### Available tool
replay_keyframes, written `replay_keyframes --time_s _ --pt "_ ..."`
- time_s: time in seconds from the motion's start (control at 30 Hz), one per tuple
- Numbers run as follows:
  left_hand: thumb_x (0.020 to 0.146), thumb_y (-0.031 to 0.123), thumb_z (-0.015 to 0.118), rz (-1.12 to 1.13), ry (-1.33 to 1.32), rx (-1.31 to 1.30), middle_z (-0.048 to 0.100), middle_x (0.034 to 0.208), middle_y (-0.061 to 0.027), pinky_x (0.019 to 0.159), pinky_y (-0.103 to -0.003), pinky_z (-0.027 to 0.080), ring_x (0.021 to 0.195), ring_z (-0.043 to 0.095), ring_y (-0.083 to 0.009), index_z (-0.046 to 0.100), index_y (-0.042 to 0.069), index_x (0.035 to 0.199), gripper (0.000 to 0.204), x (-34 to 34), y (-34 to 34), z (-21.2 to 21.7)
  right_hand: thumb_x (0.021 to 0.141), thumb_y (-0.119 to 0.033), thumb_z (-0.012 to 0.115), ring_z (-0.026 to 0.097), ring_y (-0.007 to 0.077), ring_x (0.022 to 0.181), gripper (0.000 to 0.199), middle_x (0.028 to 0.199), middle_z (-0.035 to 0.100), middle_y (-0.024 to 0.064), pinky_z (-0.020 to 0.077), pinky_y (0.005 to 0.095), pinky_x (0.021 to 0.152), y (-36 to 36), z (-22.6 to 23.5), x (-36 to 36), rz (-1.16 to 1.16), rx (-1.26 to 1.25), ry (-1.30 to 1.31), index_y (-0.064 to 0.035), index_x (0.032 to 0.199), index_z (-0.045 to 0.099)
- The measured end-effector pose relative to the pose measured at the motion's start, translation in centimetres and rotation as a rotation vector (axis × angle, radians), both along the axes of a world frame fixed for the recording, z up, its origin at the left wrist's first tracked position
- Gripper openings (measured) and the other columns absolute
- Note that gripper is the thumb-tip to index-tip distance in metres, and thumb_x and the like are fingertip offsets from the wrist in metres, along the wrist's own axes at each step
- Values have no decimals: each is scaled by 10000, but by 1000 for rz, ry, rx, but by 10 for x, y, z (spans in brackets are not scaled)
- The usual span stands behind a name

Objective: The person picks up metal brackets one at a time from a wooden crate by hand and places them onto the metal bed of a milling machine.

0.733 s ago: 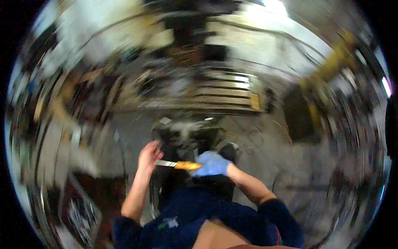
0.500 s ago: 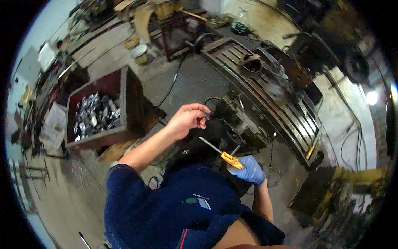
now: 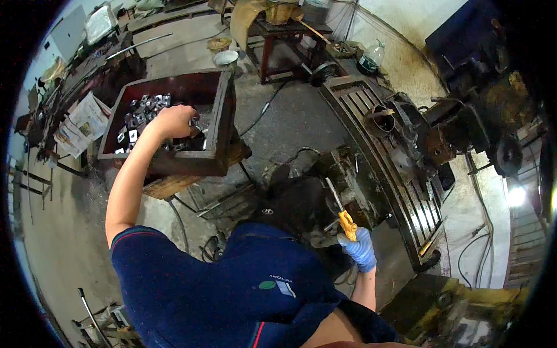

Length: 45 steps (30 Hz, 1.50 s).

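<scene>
1. Workshop floor (image 3: 290, 116) of stained grey concrete fills my view, with a heavy machine table (image 3: 394, 174) of slotted metal running along its right side.
2. Left of that machine table, well apart from it, sits a dark red wooden crate (image 3: 216, 124), raised on a timber block (image 3: 174, 184).
3. Small shiny metal parts (image 3: 139, 110) lie heaped inside the crate, mostly toward its far left corner.
4. My left hand (image 3: 173, 120) is bare and reaches over the crate's near wall, hovering among the parts; the fingers are curled inward, but I cannot tell whether they grip a piece.
5. My right hand (image 3: 361, 248), in a blue glove, sits just beside the machine table's near edge, closed in a fist around the orange handle of a screwdriver (image 3: 341, 210).
6. The screwdriver's thin metal shaft points up and away from me, toward the machine table's lower casting.
7. Folded newspapers (image 3: 81, 123) lie on the floor left of the crate.
8. Beyond the crate, further from the machine table, a white bowl (image 3: 225, 57) rests on the floor near a red-legged bench (image 3: 290, 35).
9. Black cable (image 3: 272, 104) trails across the concrete between the crate and the machine table.
10. A clear plastic bottle (image 3: 371, 58) stands past the machine table's far end, against the wall.
</scene>
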<state>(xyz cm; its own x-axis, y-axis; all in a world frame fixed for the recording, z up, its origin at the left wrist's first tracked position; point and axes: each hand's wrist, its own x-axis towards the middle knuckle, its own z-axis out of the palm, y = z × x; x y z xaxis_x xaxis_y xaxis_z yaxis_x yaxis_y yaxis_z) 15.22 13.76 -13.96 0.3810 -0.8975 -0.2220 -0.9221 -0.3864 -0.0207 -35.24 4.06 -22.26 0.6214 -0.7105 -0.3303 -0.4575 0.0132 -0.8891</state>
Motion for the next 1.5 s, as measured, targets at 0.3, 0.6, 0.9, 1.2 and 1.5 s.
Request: replay_keyframes --time_s 0.3,0.6,0.9,1.2,1.5 --pt "613 230 628 -184 -103 51 636 806 -156 671 -417 496 793 617 -326 644 66 792 243 23 -17 -48 721 -200 688 471 68 581 251 635 547 -11 401 256 529 5 5 5 -39 -8 -55 14 824 605" --pt "597 183 633 -55 2 -401 617 740 -178 671 -423 491 755 597 -343 643 63 771 212 25 3 -35 735 -256 690 484 75 616 330 695 581 7 410 242 570 -3 3 10 39 -9 -108 20 906 628" --pt "701 130 675 -192 862 -802 572 665 -5 555 -239 440 659 522 -67 562 7 753 174 -122 -29 28 716 -339 677 453 118 520 352 562 530 67 371 297 495 -15 16 17 211 -236 -4 1 731 583" --pt "686 86 634 -27 1415 -435 521 585 1 445 -225 376 506 463 -69 551 18 683 108 -247 -162 -89 737 -483 590 602 277 612 426 649 606 141 457 368 584 -22 16 -34 122 -413 401 -60 757 635" --pt "642 234 723 -636 821 -553 586 630 -130 570 -341 458 604 589 -258 592 15 718 266 -341 -307 -81 736 -336 672 571 116 550 310 622 628 84 435 306 519 -101 20 -121 -623 -584 -44 -33 801 658"
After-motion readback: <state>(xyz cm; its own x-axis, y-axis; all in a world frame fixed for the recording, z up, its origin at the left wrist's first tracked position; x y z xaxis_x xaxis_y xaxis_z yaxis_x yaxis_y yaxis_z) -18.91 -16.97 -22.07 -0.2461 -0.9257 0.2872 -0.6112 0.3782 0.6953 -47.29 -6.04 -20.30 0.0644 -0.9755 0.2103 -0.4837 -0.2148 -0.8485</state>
